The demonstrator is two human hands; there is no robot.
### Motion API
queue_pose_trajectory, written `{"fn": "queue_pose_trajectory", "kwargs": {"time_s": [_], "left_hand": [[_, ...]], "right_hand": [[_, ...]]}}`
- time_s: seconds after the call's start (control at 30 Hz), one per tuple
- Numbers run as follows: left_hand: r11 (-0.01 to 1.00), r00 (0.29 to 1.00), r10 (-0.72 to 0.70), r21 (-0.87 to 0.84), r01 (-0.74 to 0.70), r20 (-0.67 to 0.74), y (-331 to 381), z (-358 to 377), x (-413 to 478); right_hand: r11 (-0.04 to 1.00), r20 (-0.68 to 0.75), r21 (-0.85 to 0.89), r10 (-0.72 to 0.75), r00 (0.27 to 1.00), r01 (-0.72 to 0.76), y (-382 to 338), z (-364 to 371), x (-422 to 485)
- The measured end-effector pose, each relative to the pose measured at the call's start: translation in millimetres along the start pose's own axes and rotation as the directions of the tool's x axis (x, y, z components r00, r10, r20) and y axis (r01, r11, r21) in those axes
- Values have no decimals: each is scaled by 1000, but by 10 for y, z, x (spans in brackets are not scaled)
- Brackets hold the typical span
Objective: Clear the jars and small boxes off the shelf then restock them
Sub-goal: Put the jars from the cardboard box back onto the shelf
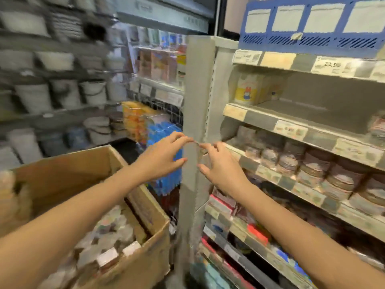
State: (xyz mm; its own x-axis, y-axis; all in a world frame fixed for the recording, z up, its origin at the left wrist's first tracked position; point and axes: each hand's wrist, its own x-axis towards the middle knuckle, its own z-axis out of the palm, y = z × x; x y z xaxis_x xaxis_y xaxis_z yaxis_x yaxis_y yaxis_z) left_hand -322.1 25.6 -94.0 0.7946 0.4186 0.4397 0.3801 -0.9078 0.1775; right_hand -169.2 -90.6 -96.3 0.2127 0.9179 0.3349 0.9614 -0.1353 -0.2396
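Observation:
My left hand [166, 155] and my right hand [218, 165] meet in front of the grey shelf post [198, 84]. Thumb and forefinger of each hand pinch the ends of a small thin strip [196, 142], too blurred to name; the other fingers are spread. A cardboard box [145, 207] at lower left holds several jars and small boxes [108, 245]. On the right, a row of jars [291, 159] stands on a middle shelf. The shelf above [325, 113] carries yellow small boxes [248, 88] at its left end and is otherwise bare.
Price labels line the shelf edges [289, 130]. A blue crate [312, 24] sits on top. Lower shelves hold red and blue packets [256, 232]. Hanging orange and blue packs [158, 138] sit left of the post. Blurred shelves of pots [62, 92] fill the far left.

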Motion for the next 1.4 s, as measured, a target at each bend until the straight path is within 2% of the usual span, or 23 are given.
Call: {"fn": "queue_pose_trajectory", "kwargs": {"time_s": [0.1,0.3,0.4,0.53,0.7,0.83,0.9,0.97,1.03,1.2,1.4], "left_hand": [[984,986,-165,69,162,41,-476,-149,-522],[871,874,-478,174,459,89,-1362,-251,-1429],[800,789,-596,206,564,151,-1726,-142,-1769],[682,635,-731,257,684,249,-2161,65,-2084],[547,397,-824,383,745,405,-2646,364,-2361],[509,323,-847,469,722,422,-2866,526,-2421],[505,282,-851,541,672,443,-2911,612,-2453],[494,224,-849,569,657,478,-2943,685,-2505],[464,173,-846,535,706,505,-2992,771,-2569],[414,205,-868,429,803,453,-2992,899,-2619],[374,212,-884,360,855,416,-3021,955,-2670]], "right_hand": [[990,97,59,-135,986,130,-479,421,208],[925,250,168,-374,893,341,-1422,1235,615],[902,369,154,-431,823,403,-1755,1702,799],[881,522,136,-453,723,454,-2043,2293,1007],[847,597,111,-475,647,519,-2349,3005,1216],[809,587,75,-509,630,583,-2547,3507,1373],[783,627,128,-539,562,608,-2641,3659,1408],[793,660,190,-539,523,578,-2677,3783,1392],[829,708,236,-504,495,507,-2698,3932,1363],[863,665,334,-501,553,380,-2680,4177,1304],[865,681,387,-501,533,319,-2680,4219,1320]]}}
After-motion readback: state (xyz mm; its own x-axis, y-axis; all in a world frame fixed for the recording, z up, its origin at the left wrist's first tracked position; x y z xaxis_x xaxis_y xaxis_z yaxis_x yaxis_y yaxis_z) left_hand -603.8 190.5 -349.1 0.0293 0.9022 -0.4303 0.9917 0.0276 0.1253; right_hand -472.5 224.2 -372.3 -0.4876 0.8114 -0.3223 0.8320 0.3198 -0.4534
